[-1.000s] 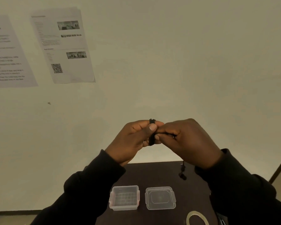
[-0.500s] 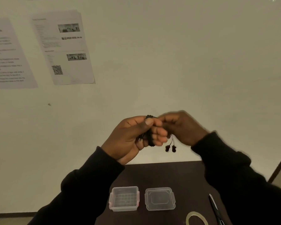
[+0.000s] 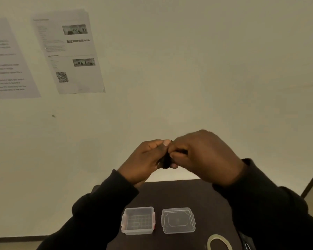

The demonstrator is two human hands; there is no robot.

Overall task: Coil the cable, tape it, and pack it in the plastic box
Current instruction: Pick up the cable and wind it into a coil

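A black coiled cable (image 3: 166, 162) sits pinched between both hands, raised above the table in front of the wall. My left hand (image 3: 146, 161) grips the coil from the left with thumb on top. My right hand (image 3: 204, 156) closes on it from the right and hides most of the cable, earbud ends included. Below, on the dark table (image 3: 170, 192), stands a small clear plastic box (image 3: 138, 220), lid off, with nothing in it. Its clear lid (image 3: 178, 220) lies flat just to the right. A roll of tape (image 3: 219, 243) lies at the bottom edge, right of the lid.
A dark thin object (image 3: 246, 244) lies beside the tape roll, partly under my right sleeve. Printed sheets (image 3: 69, 51) hang on the pale wall behind the table. The table's back edge meets the wall just under my hands.
My right hand has come back onto the coil. The two earbud ends that dangled below it half a second ago are now hidden in the hands.
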